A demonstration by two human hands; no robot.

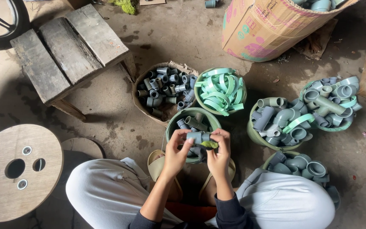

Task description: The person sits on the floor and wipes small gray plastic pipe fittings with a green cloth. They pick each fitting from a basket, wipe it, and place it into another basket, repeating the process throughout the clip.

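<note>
Both my hands hold one grey plastic pipe fitting [198, 136] over a green bowl [171, 124] of similar fittings. My left hand [175, 154] grips its left end with fingers curled over the top. My right hand [219, 154] pinches its right end, where a small green piece [209, 144] sits against the fitting. I squat on the floor, my knees in light trousers on either side.
Around me stand a cardboard tub of small grey fittings [166, 89], a bowl of mint-green bands [221, 90] and three bowls of grey elbows and tees [276, 123] [331, 101] [301, 165]. A wooden stool [68, 51], a round wooden disc [15, 169] and a cardboard box [272, 25] are nearby.
</note>
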